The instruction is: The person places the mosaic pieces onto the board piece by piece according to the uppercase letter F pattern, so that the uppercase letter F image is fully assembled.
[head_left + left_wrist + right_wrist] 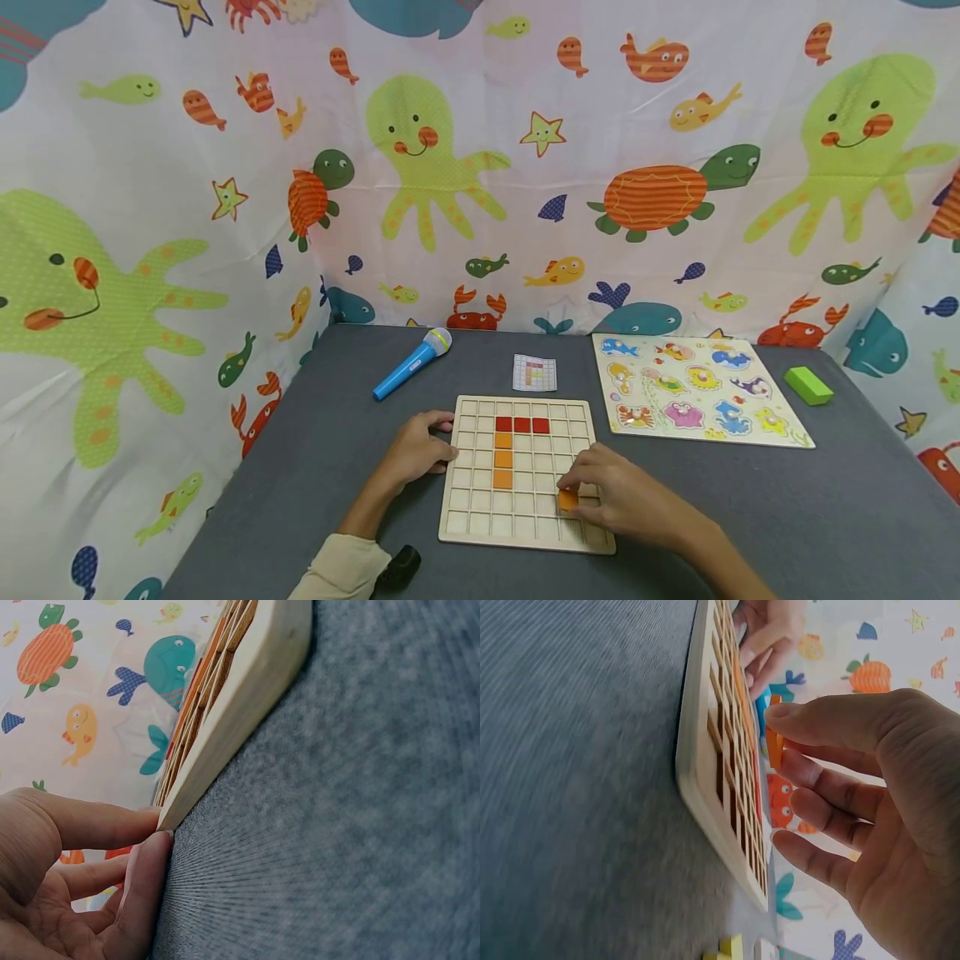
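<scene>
A square wooden grid board (525, 533), pale and divided into small square cells by thin slats, is laid flat on the grey felt-like bench (825, 517). Three red square tiles (522, 425) are seated in a row in its far part, and three orange square tiles (502, 459) are set in a column beneath the leftmost red one.

A small orange tile (567, 499) is pinched between thumb and fingertips of the right hand (622, 500), just over the near right part of the board; in the right wrist view it is seen held on edge above the cells. The grip of the right hand is thus clamped on this tile, the remaining fingers being loosely curled.

The left hand (416, 454) is rested against the left edge of the board, its curled fingers touching the smooth wooden rim and nothing being enclosed.

Farther off, a small printed pattern card (535, 372) is laid flat. To the left lies a blue plastic toy microphone (411, 364); to the right, a flat animal peg puzzle (693, 389) and a green rectangular block (807, 386). Fabric printed with sea creatures (480, 167) is hung behind.
</scene>
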Motion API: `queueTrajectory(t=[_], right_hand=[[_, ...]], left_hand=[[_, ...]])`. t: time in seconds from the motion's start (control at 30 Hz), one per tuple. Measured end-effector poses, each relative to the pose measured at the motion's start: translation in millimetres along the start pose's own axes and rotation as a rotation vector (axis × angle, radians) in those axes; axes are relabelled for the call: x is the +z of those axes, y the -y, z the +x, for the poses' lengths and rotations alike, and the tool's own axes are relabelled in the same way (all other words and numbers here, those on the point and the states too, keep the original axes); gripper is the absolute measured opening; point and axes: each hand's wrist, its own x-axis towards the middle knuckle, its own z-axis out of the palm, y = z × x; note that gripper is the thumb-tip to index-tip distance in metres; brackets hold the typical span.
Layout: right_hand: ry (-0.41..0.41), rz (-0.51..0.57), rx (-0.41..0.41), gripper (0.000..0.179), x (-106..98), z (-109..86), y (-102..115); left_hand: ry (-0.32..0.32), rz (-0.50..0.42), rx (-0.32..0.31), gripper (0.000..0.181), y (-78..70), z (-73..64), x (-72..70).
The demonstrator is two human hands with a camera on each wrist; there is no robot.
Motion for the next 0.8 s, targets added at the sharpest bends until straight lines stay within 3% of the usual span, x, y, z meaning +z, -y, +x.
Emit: queueTrajectory(t=[0.47,0.8], right_hand=[[-0.03,0.027,-0.11,0.019,20,24.3,16],[0.016,-0.004,-0.113,0.021,32,38.5,30]], left_hand=[[0.004,0.006,-0.001,0.058,3.2,3.1,0.1],[0.007,0.007,-0.004,0.059,4.2,3.0,-0.1]])
